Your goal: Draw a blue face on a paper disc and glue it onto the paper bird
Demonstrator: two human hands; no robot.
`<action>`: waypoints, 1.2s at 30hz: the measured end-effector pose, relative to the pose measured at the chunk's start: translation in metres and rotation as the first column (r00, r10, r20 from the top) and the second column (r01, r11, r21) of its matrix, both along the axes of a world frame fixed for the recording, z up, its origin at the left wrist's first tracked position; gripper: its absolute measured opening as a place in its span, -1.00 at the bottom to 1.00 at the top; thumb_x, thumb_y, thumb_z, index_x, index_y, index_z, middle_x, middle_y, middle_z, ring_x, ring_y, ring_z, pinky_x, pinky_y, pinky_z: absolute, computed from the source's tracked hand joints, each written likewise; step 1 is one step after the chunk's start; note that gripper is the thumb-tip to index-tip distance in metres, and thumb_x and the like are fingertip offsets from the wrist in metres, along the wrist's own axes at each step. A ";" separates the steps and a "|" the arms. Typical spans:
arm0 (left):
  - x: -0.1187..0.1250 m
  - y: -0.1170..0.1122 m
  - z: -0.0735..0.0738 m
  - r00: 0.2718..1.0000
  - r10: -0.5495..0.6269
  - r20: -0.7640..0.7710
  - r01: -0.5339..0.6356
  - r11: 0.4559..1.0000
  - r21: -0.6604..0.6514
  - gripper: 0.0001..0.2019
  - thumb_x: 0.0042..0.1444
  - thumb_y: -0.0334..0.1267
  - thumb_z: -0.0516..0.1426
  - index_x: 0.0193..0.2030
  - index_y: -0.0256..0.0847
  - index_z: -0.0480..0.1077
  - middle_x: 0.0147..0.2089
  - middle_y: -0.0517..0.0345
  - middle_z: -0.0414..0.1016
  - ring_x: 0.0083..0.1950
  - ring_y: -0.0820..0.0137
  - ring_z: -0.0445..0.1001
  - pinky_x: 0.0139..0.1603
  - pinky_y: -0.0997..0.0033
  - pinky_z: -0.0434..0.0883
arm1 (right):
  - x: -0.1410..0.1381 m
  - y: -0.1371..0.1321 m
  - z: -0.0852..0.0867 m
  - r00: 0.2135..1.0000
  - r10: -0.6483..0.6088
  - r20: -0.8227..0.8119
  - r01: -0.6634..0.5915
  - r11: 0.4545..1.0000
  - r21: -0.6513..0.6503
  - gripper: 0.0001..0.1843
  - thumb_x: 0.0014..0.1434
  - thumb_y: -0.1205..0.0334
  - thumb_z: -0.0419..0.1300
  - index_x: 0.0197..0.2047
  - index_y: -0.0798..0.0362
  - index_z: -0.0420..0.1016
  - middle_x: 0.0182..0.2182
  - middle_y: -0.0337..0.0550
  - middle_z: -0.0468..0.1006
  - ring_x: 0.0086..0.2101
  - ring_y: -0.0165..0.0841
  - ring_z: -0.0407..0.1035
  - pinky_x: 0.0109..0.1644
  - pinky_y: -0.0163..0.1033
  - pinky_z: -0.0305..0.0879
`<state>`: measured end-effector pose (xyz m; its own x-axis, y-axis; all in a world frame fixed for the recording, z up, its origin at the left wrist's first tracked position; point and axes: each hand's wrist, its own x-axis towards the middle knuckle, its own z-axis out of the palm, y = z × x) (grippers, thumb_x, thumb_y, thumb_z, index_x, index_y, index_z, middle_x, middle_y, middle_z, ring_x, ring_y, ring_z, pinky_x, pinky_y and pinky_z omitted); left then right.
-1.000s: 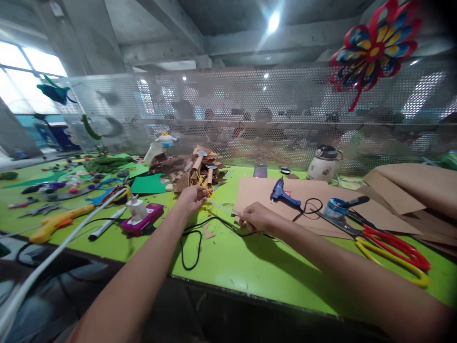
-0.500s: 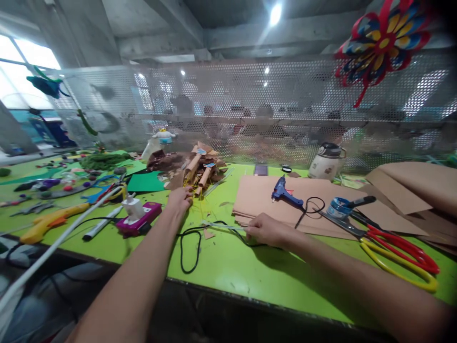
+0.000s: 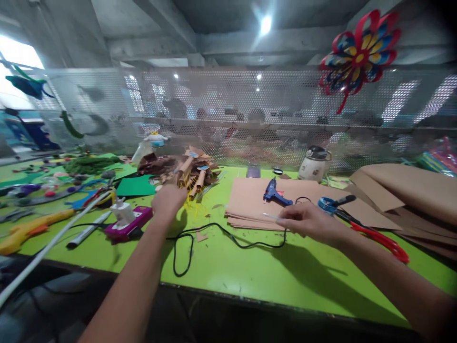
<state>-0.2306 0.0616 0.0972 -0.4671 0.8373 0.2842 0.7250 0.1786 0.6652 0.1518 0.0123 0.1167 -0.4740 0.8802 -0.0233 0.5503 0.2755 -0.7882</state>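
My left hand is at the near left side of a bundle of rolled brown paper tubes with loose yellow strands. Motion smears its fingers, and I cannot tell whether they grip the bundle. My right hand is raised over the right part of a stack of brown paper sheets. Its fingers pinch a thin, pale translucent stick whose tip points left. Beyond that hand a blue glue gun lies on the sheets.
A black cord loops over the green table. Left are a purple power block, a marker and a yellow glue gun. Right are a blue jar, red-handled scissors and a bottle.
My right hand has lifted and moved right and away with the pale stick, off the cord. My left hand has shifted slightly left beside the bundle. The yellow scissor handle has gone out of sight.
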 end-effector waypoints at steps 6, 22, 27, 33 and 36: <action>0.057 -0.024 0.022 0.915 -0.369 0.161 0.362 0.929 0.074 -0.73 0.38 -0.09 0.24 0.05 -0.25 0.52 0.11 0.03 0.57 0.08 0.15 0.57 0.09 0.05 0.56 | 0.050 -0.007 -0.017 0.991 -0.076 -0.109 0.082 0.995 0.050 -0.53 0.20 -0.14 0.32 -0.21 0.14 0.75 -0.55 -0.20 0.44 -0.53 -0.42 0.21 -0.45 -0.27 0.11; 0.136 -0.013 0.012 0.368 -0.799 0.476 0.725 0.567 0.391 -0.69 -0.01 -0.01 0.44 -0.37 -0.23 0.60 -0.42 0.10 0.56 -0.38 0.39 0.43 -0.32 0.39 0.38 | 0.072 -0.005 -0.043 0.967 -0.100 -0.234 0.207 0.843 0.497 -0.80 0.26 0.12 0.34 -0.33 0.02 0.72 -0.43 -0.12 0.68 -0.41 -0.29 0.53 -0.31 -0.24 0.47; 0.132 -0.014 0.007 0.380 -0.789 0.482 0.709 0.584 0.396 -0.73 -0.02 -0.05 0.46 -0.37 -0.21 0.61 -0.41 0.12 0.57 -0.37 0.40 0.44 -0.29 0.41 0.40 | 0.067 0.001 -0.059 0.963 -0.077 -0.258 0.212 0.807 0.551 -0.81 0.30 0.16 0.33 -0.31 0.01 0.73 -0.42 -0.12 0.68 -0.43 -0.31 0.52 -0.34 -0.26 0.43; 0.130 -0.014 0.000 0.392 -0.765 0.511 0.694 0.610 0.382 -0.73 -0.01 -0.07 0.46 -0.28 -0.20 0.64 -0.39 0.12 0.58 -0.36 0.40 0.46 -0.28 0.41 0.42 | 0.065 0.000 -0.068 0.969 -0.043 -0.242 0.192 0.746 0.638 -0.84 0.36 0.23 0.30 -0.24 0.02 0.71 -0.44 -0.16 0.60 -0.47 -0.36 0.43 -0.38 -0.28 0.35; 0.130 -0.015 -0.003 0.393 -0.754 0.526 0.688 0.621 0.375 -0.67 -0.06 -0.08 0.48 -0.19 -0.18 0.67 -0.31 0.08 0.61 -0.31 0.37 0.48 -0.27 0.41 0.43 | 0.065 -0.001 -0.070 0.976 -0.032 -0.217 0.174 0.714 0.678 -0.83 0.37 0.27 0.27 -0.22 0.03 0.71 -0.47 -0.17 0.58 -0.49 -0.37 0.41 -0.40 -0.28 0.32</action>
<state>-0.1002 0.0469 0.0940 0.2196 0.9329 0.2854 0.0028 -0.2931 0.9561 0.2165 0.0116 0.0463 -0.3124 0.6602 0.6831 0.4796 0.7303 -0.4865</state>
